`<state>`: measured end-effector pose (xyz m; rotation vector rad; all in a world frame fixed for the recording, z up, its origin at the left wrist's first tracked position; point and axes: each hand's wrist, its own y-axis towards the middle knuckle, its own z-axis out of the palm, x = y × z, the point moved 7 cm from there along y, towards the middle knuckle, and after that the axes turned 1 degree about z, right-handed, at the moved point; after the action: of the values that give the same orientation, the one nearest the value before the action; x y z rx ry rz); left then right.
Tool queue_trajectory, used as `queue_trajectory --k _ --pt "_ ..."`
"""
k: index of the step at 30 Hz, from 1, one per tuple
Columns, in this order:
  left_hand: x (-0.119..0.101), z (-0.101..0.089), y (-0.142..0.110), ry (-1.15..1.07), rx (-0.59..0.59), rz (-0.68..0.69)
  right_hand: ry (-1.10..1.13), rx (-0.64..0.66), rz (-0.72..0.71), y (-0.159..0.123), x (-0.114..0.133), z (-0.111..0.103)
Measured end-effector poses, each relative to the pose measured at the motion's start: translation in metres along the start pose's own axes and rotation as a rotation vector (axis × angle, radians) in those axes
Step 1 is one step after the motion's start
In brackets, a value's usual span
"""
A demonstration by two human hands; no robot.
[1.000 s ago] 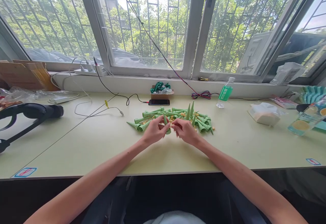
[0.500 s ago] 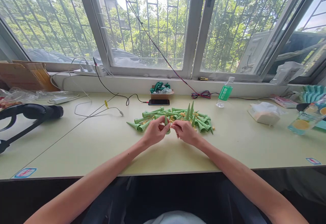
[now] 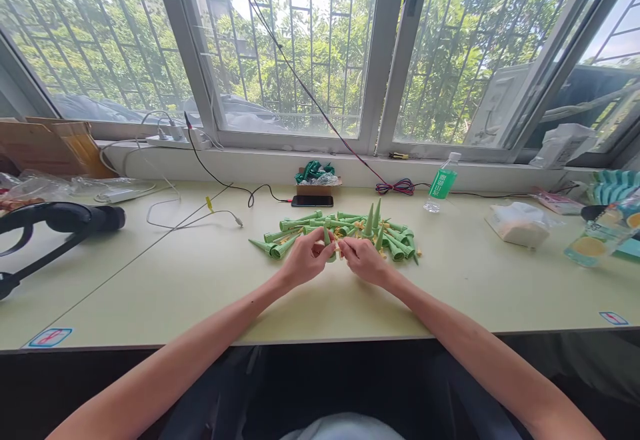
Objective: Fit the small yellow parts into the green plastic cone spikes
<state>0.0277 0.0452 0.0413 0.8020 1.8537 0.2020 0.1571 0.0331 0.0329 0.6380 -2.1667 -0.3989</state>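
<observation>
well left of the pile of green cones, a black headset lies on the worktop. between headset and pile runs a loose white cable with a yellow tag. the pile's left end has one cone pointing outward, with open-mouthed ones beside it.

at the pile's near edge the left hand is closed around a single green cone, held with its tip up. behind the pile are a dark phone and a small open box of crinkled green and clear wrapping. just right of the held cone, in front of the pile's middle, a small pale yellow piece sits at the fingertips of the right hand, which is closed and seems to pinch it; whether it touches the cone i cannot tell.

behind the right hand, two upright cones stand up from the pile; most others lie on their sides, yellow bits scattered among them. so one cone is being worked on, judging by the grip, and many lie loose; which of them are finished cannot be told.

right of the pile stand a green-labelled bottle and, farther along, a tissue pack and a clear patterned pouch.
</observation>
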Motion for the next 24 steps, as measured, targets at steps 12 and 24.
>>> queue_trajectory --k 12,24 --pt "0.005 -0.003 0.004 -0.133 -0.030 -0.095 0.044 -0.041 0.048 -0.001 0.001 -0.004" --pt "0.017 0.004 0.006 -0.436 0.039 -0.347 0.100 -0.159 0.045 -0.001 0.004 -0.017"
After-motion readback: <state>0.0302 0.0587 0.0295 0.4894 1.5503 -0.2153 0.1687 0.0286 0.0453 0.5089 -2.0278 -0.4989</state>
